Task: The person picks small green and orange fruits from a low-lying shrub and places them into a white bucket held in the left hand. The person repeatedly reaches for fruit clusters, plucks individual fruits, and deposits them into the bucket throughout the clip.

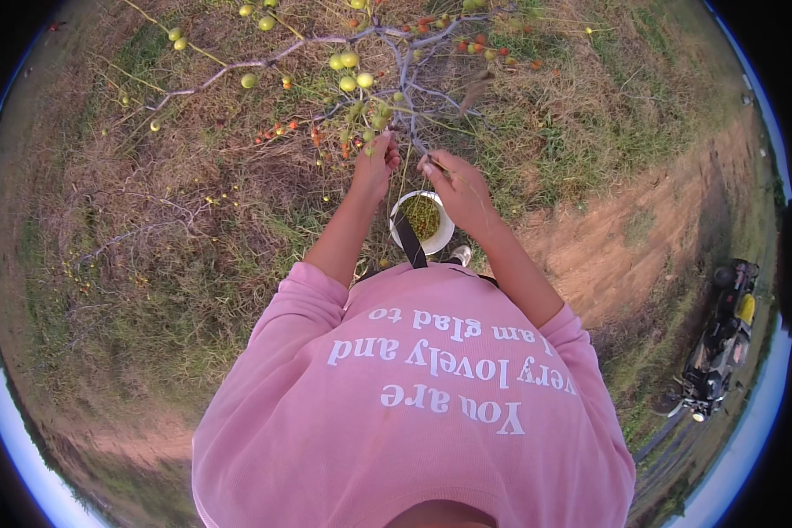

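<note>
A grey thorny branch (406, 72) reaches down in front of me, bearing round green and red fruit. Thumb and fingers of my right hand (461, 190) pinch its lower end. My left hand (373, 166) is curled beside a cluster of green fruit (377, 121) on the branch; whether something sits between its fingertips cannot be made out. Below and between my hands is a white bucket (443, 232), partly filled with small green and reddish fruit (422, 216). A dark strap (409, 239) crosses the bucket's near side in this view.
Dry grass (171, 277) and low twigs with small fruit (185, 214) spread to the left. On the right runs a bare dirt strip (587, 244), with a parked motorcycle (713, 350) farther out. One shoe (462, 255) shows beside the bucket.
</note>
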`<move>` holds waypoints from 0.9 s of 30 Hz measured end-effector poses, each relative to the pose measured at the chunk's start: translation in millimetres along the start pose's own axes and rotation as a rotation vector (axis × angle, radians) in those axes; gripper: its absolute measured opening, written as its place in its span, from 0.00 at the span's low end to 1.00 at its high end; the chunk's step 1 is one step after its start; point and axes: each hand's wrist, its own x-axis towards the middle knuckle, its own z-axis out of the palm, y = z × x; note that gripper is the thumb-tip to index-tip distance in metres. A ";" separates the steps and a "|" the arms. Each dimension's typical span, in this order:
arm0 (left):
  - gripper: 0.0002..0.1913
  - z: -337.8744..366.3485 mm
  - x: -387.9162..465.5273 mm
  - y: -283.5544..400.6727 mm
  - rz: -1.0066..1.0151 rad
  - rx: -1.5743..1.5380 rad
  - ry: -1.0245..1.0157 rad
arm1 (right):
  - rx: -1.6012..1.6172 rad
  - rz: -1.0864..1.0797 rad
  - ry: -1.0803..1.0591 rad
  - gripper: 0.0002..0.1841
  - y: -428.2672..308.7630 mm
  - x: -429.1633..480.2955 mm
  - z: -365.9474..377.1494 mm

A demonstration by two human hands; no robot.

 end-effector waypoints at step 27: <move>0.13 7.6 16.8 -4.0 -0.129 -0.133 0.012 | -0.008 0.012 0.016 0.10 -2.4 -5.4 0.2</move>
